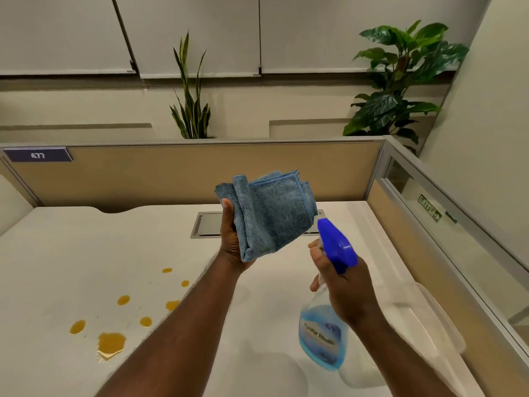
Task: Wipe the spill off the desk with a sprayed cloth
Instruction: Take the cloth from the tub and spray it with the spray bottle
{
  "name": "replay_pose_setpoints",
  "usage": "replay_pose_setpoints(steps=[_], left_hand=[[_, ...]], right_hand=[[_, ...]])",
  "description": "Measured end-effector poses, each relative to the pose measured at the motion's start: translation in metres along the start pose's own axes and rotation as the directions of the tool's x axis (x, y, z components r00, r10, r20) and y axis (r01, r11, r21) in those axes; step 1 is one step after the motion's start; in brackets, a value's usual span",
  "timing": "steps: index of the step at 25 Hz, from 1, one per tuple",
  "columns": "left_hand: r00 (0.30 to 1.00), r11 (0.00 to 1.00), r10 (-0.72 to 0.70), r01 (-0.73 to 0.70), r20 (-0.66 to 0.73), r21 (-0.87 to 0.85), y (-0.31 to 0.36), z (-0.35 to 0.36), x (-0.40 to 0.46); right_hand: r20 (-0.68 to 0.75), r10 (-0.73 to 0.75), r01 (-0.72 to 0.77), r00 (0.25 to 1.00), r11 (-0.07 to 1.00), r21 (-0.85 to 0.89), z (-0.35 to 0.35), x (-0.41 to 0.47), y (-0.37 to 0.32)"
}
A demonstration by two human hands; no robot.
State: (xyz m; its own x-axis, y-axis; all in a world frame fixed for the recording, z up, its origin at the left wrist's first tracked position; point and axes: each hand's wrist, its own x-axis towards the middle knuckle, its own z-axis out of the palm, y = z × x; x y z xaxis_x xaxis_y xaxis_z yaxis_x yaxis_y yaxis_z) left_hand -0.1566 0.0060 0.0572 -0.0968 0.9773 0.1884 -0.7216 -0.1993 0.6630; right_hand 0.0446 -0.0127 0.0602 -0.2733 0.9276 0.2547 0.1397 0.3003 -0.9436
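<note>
Two hands are up over the tabletop [71, 253], both full. Left hand [232, 239] grips a folded blue cloth [272, 213], thumb pressed on its near edge, the cloth standing upright in the air, well clear of the surface. Right hand [343, 285] is wrapped around the neck of a spray bottle [323, 336], blue trigger head [336, 245] pointing up toward the cloth, nozzle just beside its lower corner; blue liquid sits in the clear body. Down at lower left, the spill [110, 343]: orange puddles and droplets scattered across the white tabletop, apart from both hands. A grey recessed hatch [206, 224] lies behind the cloth, and two potted plants rise beyond the tan partition [171, 173].
</note>
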Motion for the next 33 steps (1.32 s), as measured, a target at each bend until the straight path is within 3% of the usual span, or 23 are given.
replay_pose_setpoints(steps=[3,7,16,28,33], left_hand=[[1.0,1.0,-0.02,0.02,-0.001,0.013,0.005,0.003,0.0],[1.0,1.0,-0.011,0.011,0.013,0.026,0.007,0.007,-0.004],[0.996,0.999,-0.029,0.032,-0.078,0.027,0.005,-0.004,-0.002],[0.998,0.998,-0.061,0.061,-0.024,0.001,0.001,-0.007,-0.014],[1.0,0.999,-0.014,0.013,-0.025,-0.031,0.007,-0.009,-0.01]], right_hand=[[0.133,0.019,-0.02,0.991,1.0,0.002,0.023,0.007,-0.004],[0.172,0.034,-0.025,0.984,0.998,-0.059,0.043,0.023,-0.01],[0.135,0.039,-0.024,0.99,0.994,-0.106,0.061,0.034,-0.01],[0.101,0.0,0.012,0.995,0.993,-0.115,0.063,0.032,0.01],[-0.04,-0.056,0.053,0.998,0.997,-0.056,0.057,0.017,0.022]])
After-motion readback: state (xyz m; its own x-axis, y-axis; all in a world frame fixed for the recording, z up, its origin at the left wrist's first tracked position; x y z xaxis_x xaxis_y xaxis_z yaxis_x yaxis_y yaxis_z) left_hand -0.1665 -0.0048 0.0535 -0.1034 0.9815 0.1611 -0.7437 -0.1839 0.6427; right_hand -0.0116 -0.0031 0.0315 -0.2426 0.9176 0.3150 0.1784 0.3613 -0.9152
